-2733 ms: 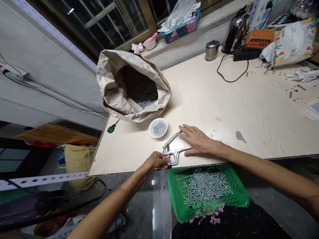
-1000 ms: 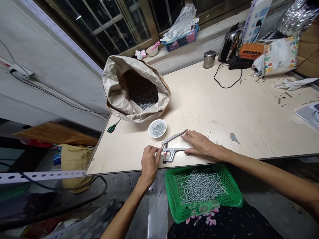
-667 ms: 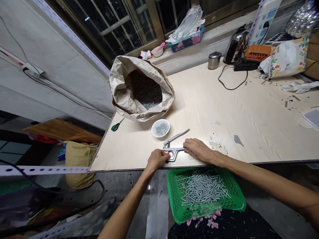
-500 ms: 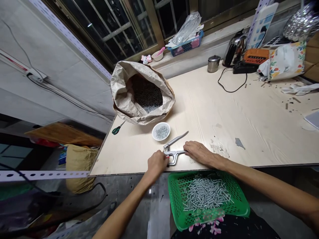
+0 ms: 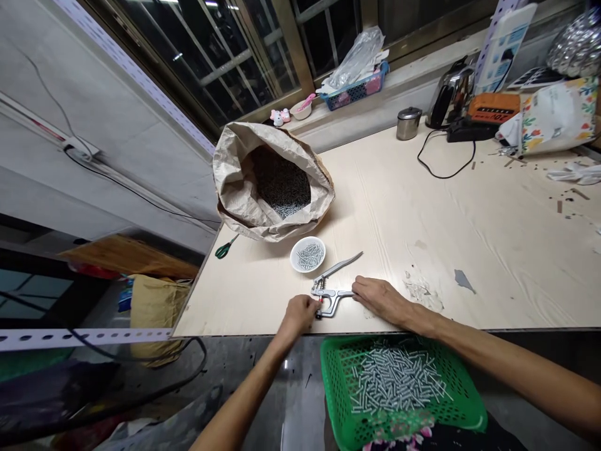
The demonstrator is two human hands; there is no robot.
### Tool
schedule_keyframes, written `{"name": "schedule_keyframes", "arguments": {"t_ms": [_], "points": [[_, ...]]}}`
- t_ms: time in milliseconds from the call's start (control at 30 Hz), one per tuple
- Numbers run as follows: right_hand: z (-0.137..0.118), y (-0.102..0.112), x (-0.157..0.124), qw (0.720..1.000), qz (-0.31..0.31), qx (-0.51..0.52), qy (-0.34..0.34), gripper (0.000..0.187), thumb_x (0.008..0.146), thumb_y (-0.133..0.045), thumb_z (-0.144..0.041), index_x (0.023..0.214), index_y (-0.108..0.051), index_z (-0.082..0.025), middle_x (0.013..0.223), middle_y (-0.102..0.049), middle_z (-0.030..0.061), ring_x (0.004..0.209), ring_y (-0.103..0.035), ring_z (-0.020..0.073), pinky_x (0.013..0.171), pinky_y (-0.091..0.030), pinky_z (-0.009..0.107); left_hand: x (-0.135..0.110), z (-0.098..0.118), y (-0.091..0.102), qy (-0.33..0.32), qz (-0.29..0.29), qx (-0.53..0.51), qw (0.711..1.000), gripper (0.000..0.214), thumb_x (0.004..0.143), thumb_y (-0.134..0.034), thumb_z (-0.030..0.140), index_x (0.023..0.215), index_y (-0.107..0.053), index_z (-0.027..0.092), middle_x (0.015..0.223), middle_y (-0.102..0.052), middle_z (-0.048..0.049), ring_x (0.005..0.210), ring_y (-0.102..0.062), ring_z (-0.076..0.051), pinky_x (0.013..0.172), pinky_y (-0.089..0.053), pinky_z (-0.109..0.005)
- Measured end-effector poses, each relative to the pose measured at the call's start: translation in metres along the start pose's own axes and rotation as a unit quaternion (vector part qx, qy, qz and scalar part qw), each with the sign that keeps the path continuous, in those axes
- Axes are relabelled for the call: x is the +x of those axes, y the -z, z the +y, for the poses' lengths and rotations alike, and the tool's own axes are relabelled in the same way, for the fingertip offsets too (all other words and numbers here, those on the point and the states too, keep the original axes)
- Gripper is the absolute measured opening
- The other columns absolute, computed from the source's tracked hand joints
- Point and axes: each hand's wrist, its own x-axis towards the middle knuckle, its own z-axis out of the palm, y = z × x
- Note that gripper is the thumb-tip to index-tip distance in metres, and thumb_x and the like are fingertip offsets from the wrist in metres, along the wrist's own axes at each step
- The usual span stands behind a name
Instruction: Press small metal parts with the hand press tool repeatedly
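Note:
Metal hand-press pliers [image 5: 332,289] lie near the front edge of a pale wooden table [image 5: 422,207], with the upper handle raised. My left hand [image 5: 300,312] is curled at the plier's jaw end, fingertips pinched there on something too small to make out. My right hand [image 5: 382,300] lies palm down on the lower handle, pressing it against the table. A small white bowl [image 5: 307,255] of small silvery metal pieces stands just behind the pliers. A green plastic basket [image 5: 401,391] full of silvery metal pieces sits on my lap below the table edge.
A large open paper sack [image 5: 272,181] of small dark metal parts stands behind the bowl. Green-handled scissors [image 5: 226,248] lie at the table's left edge. A kettle [image 5: 449,88], a steel cup [image 5: 408,123], a black cable and bags crowd the far right.
My left hand went from beside the plier's jaw to curled tight against it at the table edge. My right hand slid back along the lower handle. The camera view shifted slightly.

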Motion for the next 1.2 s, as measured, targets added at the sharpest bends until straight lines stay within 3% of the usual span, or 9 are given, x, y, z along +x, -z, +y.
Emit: {"name": "schedule_keyframes", "arguments": {"t_ms": [67,133,367,500,600,733,900,1000,1200], "points": [[0.002,0.0,-0.001,1.0,0.006,0.003,-0.004,0.011,0.092,-0.047,-0.015,0.082,-0.052,-0.019,0.084,-0.057,0.0024,0.072,-0.052,0.0144,0.064,-0.04,0.027,0.004,-0.001,-0.001,0.056,-0.081,-0.086,0.991,0.035,0.082,-0.053,0.041,0.055,-0.048,0.018,0.047,-0.046,0.0032,0.045,-0.05,-0.012,0.052,-0.039,-0.024],[0.004,0.001,-0.002,1.0,0.003,0.006,-0.009,0.011,0.092,-0.047,-0.016,0.083,-0.052,-0.019,0.084,-0.057,0.0022,0.072,-0.052,0.0142,0.064,-0.04,0.027,0.007,-0.004,-0.003,0.067,-0.09,-0.131,0.985,0.035,0.082,-0.052,0.043,0.057,-0.047,0.019,0.043,-0.044,0.0051,0.04,-0.046,-0.011,0.048,-0.037,-0.023],[0.007,0.002,-0.001,1.0,-0.016,0.0,-0.012,0.01,0.092,-0.048,-0.017,0.083,-0.052,-0.019,0.086,-0.057,0.0024,0.072,-0.053,0.0142,0.063,-0.039,0.026,-0.002,-0.007,-0.017,-0.019,0.023,-0.034,0.999,0.039,0.087,-0.043,0.046,0.062,-0.054,0.019,0.053,-0.053,0.0002,0.055,-0.056,-0.016,0.055,-0.038,-0.025],[0.008,0.003,-0.001,1.0,-0.017,0.005,-0.013,0.01,0.092,-0.047,-0.017,0.083,-0.052,-0.019,0.086,-0.057,0.0029,0.073,-0.053,0.0148,0.064,-0.04,0.027,-0.004,-0.004,-0.016,-0.071,0.082,0.054,0.993,0.036,0.088,-0.044,0.043,0.066,-0.058,0.017,0.072,-0.062,-0.0055,0.072,-0.059,-0.018,0.064,-0.038,-0.027],[0.01,0.008,-0.003,0.999,-0.017,0.028,-0.005,0.013,0.094,-0.044,-0.018,0.083,-0.051,-0.019,0.085,-0.056,0.0029,0.073,-0.052,0.0146,0.066,-0.041,0.028,-0.004,-0.005,-0.014,-0.102,0.124,0.068,0.985,0.034,0.091,-0.041,0.036,0.069,-0.06,0.017,0.077,-0.061,-0.0056,0.072,-0.058,-0.017,0.066,-0.039,-0.027],[0.018,0.022,-0.005,0.998,-0.002,0.064,-0.017,0.015,0.095,-0.041,-0.019,0.082,-0.05,-0.02,0.084,-0.056,0.0032,0.072,-0.052,0.0145,0.066,-0.042,0.028,-0.007,-0.007,-0.013,-0.122,0.155,0.016,0.98,0.03,0.09,-0.044,0.032,0.071,-0.061,0.017,0.074,-0.06,-0.0037,0.07,-0.057,-0.016,0.067,-0.041,-0.026],[0.031,0.042,-0.009,0.993,0.05,0.08,-0.064,0.012,0.095,-0.043,-0.022,0.088,-0.052,-0.021,0.087,-0.059,0.0032,0.075,-0.055,0.0148,0.066,-0.043,0.027,-0.013,0.0,-0.029,-0.214,0.183,-0.03,0.959,0.021,0.092,-0.046,0.028,0.094,-0.064,0.017,0.09,-0.062,-0.0048,0.08,-0.06,-0.015,0.073,-0.045,-0.026],[0.039,0.048,-0.013,0.989,0.083,0.075,-0.097,0.012,0.095,-0.043,-0.025,0.088,-0.053,-0.022,0.086,-0.059,0.0029,0.075,-0.055,0.0156,0.065,-0.043,0.028,-0.011,0.011,-0.045,-0.252,0.167,0.019,0.953,0.019,0.092,-0.051,0.03,0.103,-0.063,0.02,0.095,-0.06,-0.004,0.083,-0.061,-0.015,0.072,-0.047,-0.025],[0.047,0.043,-0.017,0.986,0.098,0.042,-0.13,0.013,0.095,-0.043,-0.027,0.085,-0.052,-0.023,0.085,-0.059,0.0036,0.076,-0.054,0.0178,0.063,-0.041,0.03,0.005,0.02,-0.055,-0.275,0.183,0.105,0.938,0.012,0.09,-0.051,0.021,0.089,-0.062,0.017,0.088,-0.061,-0.0052,0.081,-0.061,-0.017,0.072,-0.048,-0.027]]}}
